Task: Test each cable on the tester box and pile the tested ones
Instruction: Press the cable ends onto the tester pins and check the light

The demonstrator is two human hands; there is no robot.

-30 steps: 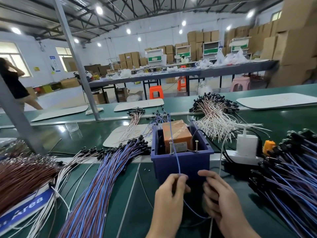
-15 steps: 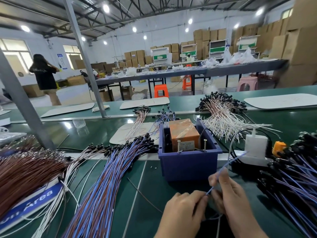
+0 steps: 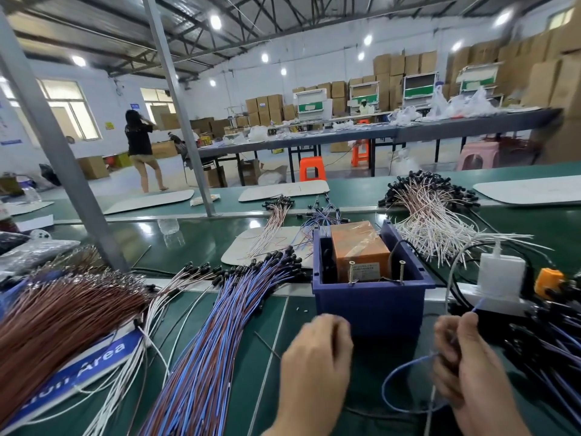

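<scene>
The tester box is a blue bin [image 3: 371,305] holding an orange unit [image 3: 358,247], with two upright screws [image 3: 351,272] at its front rim. Just right of the bin, my right hand [image 3: 465,369] pinches a thin blue cable [image 3: 405,366], which loops down to the left and pokes out above my fingers. My left hand [image 3: 314,369] hovers in front of the bin, blurred, with its fingers loosely curled and nothing seen in it. A fanned pile of blue and brown cables [image 3: 220,341] lies left of it. Another blue cable pile [image 3: 550,360] lies at the right edge.
Brown wires [image 3: 63,322] cover the far left over a blue "Area" sign [image 3: 94,366]. White and pink cables [image 3: 434,221] lie behind the bin. A white power adapter [image 3: 500,275] and an orange part [image 3: 548,278] sit on the right. A grey post [image 3: 63,158] slants up at the left.
The blue cable has come off the tester box. My left hand has let go of it and shifted left. My right hand has carried it to the right, so the hands are now apart.
</scene>
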